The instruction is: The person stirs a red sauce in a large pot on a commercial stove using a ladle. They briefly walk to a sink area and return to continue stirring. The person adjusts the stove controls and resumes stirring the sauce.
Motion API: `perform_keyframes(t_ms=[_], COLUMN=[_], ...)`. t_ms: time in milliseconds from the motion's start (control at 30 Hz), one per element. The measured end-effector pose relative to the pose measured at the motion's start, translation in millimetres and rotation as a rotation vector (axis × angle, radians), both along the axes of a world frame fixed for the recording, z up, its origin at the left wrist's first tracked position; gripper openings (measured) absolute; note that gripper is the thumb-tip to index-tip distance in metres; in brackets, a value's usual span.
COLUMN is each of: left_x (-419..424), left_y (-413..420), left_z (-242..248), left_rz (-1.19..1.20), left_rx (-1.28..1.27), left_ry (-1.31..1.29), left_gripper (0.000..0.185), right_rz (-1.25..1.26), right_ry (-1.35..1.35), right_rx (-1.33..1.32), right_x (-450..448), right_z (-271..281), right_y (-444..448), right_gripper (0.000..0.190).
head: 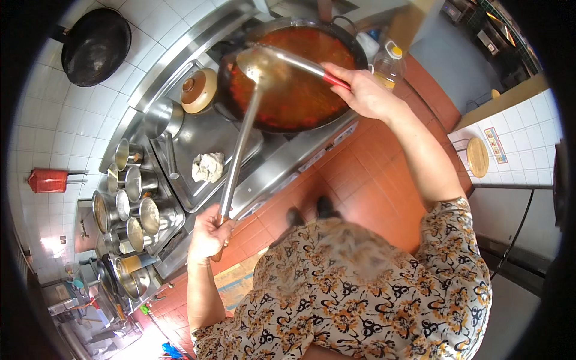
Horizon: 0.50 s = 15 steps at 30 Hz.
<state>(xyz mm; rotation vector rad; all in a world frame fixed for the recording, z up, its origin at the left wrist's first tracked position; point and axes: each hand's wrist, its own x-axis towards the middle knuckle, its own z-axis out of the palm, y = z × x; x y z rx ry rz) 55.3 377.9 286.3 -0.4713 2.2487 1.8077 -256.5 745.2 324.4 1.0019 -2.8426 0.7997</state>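
Observation:
A large black wok [294,130] holds red, oily liquid [310,81] with bits floating in it. My left hand [213,234] is closed around the wooden end of a long metal-handled ladle [240,135]. Its round head hangs over the wok's left side. From the right, my right hand [364,92] grips the red handle of a second metal utensil [299,61]. That utensil's far end meets the ladle's head above the liquid; blur and overlap hide its exact shape, and I cannot tell whether the two touch.
Left of the wok stand a lidded brown-and-cream pot [198,90], a steel saucepan [164,118] and a crumpled cloth [208,167] on a metal tray [189,198]. Several steel containers [135,184] cluster further left. An oil bottle [389,65] stands at the wok's right.

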Motion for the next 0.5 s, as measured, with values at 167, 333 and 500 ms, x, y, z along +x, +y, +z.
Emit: perform_keyframes(t_ms=[167,333,500], left_x=[1,-5,-7], left_y=[1,4,4], left_z=[-2,-5,1], left_rz=[0.038,0.009,0.039], left_rx=[0.065,0.132,0.277], left_ry=[-0.033,0.044,0.036], left_gripper=[0.021,0.023,0.026], right_rz=[-0.089,-0.049,-0.302], right_ry=[0.093,0.072,0.019], right_rx=[0.002,-0.2,-0.094], right_x=[-1,40,50], right_z=[-20,-36,-52], right_y=[5,-1,-10], right_gripper=[0.054,0.055,0.055])
